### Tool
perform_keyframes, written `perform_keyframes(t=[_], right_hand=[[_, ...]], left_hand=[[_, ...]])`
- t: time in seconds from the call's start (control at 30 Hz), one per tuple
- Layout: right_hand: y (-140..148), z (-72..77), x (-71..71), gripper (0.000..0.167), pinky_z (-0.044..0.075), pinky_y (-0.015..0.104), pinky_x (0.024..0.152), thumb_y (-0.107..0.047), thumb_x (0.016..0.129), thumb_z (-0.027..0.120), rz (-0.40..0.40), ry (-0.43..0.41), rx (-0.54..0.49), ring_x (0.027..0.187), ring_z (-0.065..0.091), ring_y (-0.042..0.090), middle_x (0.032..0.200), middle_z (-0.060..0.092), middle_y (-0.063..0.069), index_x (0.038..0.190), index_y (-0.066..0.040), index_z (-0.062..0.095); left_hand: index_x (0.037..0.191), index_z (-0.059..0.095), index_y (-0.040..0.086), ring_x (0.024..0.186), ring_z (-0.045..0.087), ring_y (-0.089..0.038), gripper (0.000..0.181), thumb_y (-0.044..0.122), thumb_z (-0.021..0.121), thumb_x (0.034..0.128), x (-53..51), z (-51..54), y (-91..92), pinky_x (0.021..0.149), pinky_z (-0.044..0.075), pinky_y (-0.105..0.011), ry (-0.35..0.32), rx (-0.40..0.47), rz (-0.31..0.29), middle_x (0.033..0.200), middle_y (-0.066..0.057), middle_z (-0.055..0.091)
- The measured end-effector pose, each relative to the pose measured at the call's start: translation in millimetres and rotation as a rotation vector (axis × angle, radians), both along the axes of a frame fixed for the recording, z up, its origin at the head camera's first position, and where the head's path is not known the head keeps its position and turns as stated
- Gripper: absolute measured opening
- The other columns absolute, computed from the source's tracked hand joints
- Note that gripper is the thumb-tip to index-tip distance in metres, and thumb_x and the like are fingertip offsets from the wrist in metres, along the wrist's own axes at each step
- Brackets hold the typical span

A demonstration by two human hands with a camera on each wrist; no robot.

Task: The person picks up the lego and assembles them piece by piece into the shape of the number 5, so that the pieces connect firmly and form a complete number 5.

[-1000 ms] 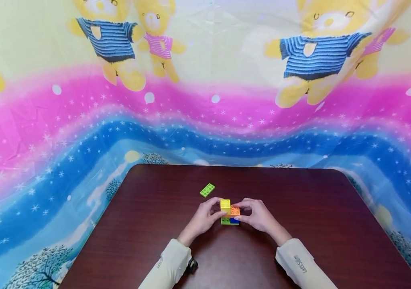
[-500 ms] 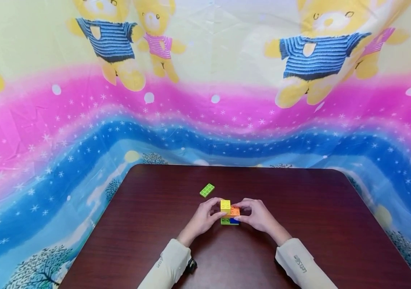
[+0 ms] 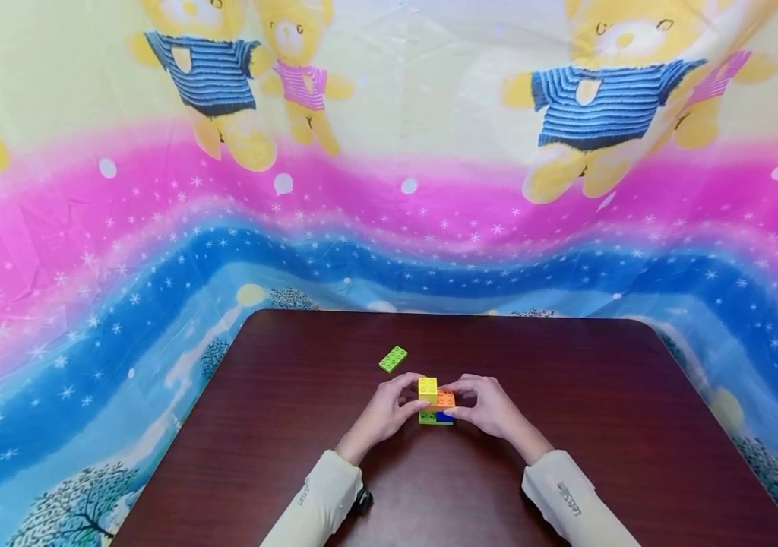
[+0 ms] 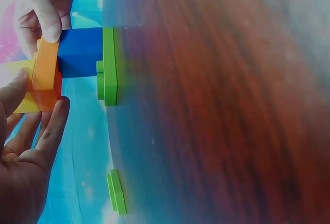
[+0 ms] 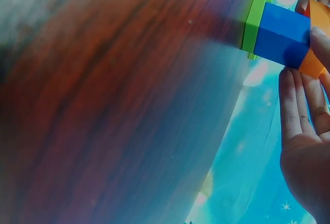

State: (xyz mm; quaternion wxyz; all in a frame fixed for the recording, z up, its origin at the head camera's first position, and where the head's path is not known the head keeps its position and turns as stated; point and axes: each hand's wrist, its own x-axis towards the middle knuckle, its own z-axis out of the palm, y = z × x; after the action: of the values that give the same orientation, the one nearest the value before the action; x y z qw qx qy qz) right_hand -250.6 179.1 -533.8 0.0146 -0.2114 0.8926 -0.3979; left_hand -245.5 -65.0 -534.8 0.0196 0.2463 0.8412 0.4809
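A small toy-brick stack stands near the middle of the table. A studded green plate (image 3: 426,418) forms its base, with a blue brick (image 4: 81,53) on the right part of it. An orange brick (image 3: 446,399) rests across the blue one and overhangs to the left. On that overhanging end sits a yellow brick (image 3: 427,389). My left hand (image 3: 385,410) pinches the yellow brick, thumb on its near face, with a fingertip by the orange brick's end. My right hand (image 3: 488,409) grips the orange brick, its thumb close to the seam with the blue brick.
A second green plate (image 3: 393,358) lies loose on the dark wooden table (image 3: 293,425), behind and left of the stack. Beyond the table's back edge hangs a printed bear curtain (image 3: 389,220). A small black item (image 3: 362,501) shows at the left cuff.
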Motion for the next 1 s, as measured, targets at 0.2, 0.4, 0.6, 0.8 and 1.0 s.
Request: perform_keyframes(t=[0.2,0.4,0.6,0.8,1.0], right_hand=[[-0.4,0.3,-1.2,0.040,0.062,0.038,0.089,-0.021,0.084,0.088,-0.003,0.002,0.014,0.099,0.073,0.016,0.103,0.071,-0.008,0.123,-0.022,0.077],[-0.8,-1.2,-0.5,0.041,0.062,0.038,0.089,-0.022,0.083,0.088,-0.006,0.017,0.016,0.098,0.073,0.016,0.102,0.070,-0.009,0.122,-0.022,0.077],[-0.9,-1.2,-0.6,0.041,0.062,0.037,0.089,-0.022,0.084,0.088,-0.003,0.019,0.026,0.098,0.073,0.015,0.102,0.070,-0.009,0.123,-0.022,0.077],[-0.4,0.3,0.0,0.041,0.062,0.038,0.089,-0.020,0.083,0.089,-0.009,0.016,0.019,0.098,0.073,0.016,0.101,0.070,-0.009,0.122,-0.022,0.078],[0.5,-1.7,-0.2,0.041,0.062,0.041,0.090,-0.020,0.083,0.089,0.000,0.027,0.012,0.099,0.073,0.019,0.100,0.069,-0.010,0.122,-0.022,0.078]], left_hand=[[0.133,0.063,0.014,0.113,0.069,-0.025,0.036,0.023,0.070,0.0994,0.9,2.3,-0.3,0.095,0.060,-0.035,-0.022,0.012,0.001,0.126,-0.009,0.068],[0.132,0.064,0.014,0.111,0.070,-0.026,0.035,0.021,0.071,0.0989,0.8,2.3,-0.6,0.093,0.060,-0.035,-0.017,0.011,-0.002,0.124,-0.009,0.068],[0.132,0.064,0.014,0.112,0.069,-0.026,0.034,0.021,0.071,0.0991,0.6,2.6,-0.4,0.094,0.060,-0.036,-0.028,0.009,-0.003,0.124,-0.007,0.068],[0.132,0.063,0.016,0.114,0.068,-0.023,0.034,0.023,0.071,0.0994,-0.1,1.0,-0.6,0.095,0.060,-0.038,-0.038,0.008,-0.003,0.126,-0.006,0.067],[0.131,0.063,0.017,0.114,0.066,-0.020,0.034,0.024,0.071,0.0992,-1.7,-1.2,-1.3,0.096,0.060,-0.038,-0.044,0.012,0.001,0.126,-0.005,0.067]])
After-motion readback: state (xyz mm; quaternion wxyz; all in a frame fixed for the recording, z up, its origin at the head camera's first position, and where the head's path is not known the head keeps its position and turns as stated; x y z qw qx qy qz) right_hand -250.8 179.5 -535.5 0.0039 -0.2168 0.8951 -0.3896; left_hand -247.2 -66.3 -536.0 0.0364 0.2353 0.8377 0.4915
